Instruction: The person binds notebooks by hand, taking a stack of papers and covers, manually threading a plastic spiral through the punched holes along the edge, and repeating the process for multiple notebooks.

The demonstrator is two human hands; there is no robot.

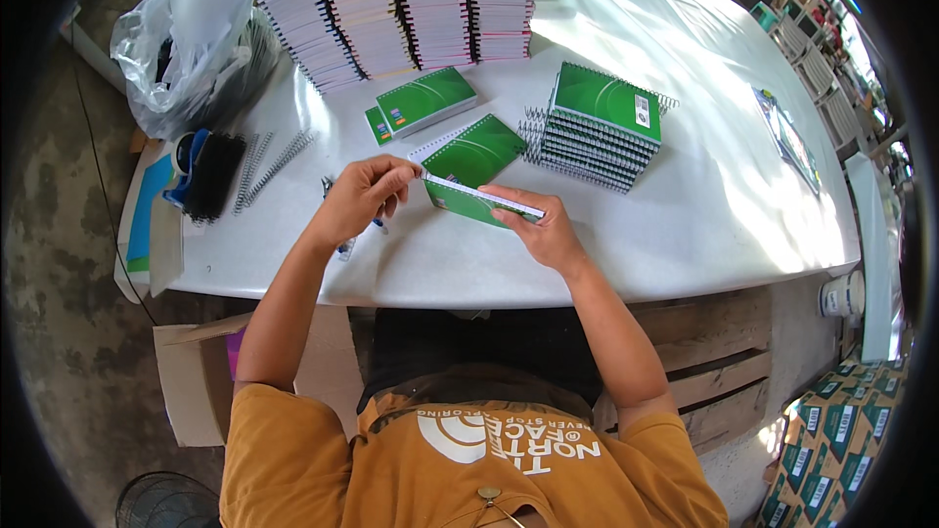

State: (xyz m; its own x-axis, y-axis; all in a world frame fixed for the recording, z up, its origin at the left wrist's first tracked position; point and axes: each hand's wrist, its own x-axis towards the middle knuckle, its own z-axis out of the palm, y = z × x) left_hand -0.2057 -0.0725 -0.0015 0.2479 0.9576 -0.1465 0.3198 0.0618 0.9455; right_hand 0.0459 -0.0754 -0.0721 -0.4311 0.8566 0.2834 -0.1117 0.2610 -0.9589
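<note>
In my right hand [544, 234] is a green-covered notepad [460, 201], tilted with its white punched edge upward. The thumb lies along the top and the fingers wrap behind. My left hand [364, 199] is closed in a pinch at the left end of that edge. Whatever its fingertips grip is too small to make out. Just behind lies another green pad [479, 151] with a punched edge. Farther back are more loose green pads [430, 100]. A stack of coil-bound green notebooks [604, 127] stands to the right. Under my left wrist, a small tool with blue parts [346, 246] is partly hidden.
Tall stacks of bound books [391, 10] stand at the back. Loose wire coils [272, 168], a black coil bundle [213, 178], a blue tape dispenser [184, 168] and a plastic bag [186, 49] are at left. Below the white table [704, 196] sits a cardboard box [196, 381].
</note>
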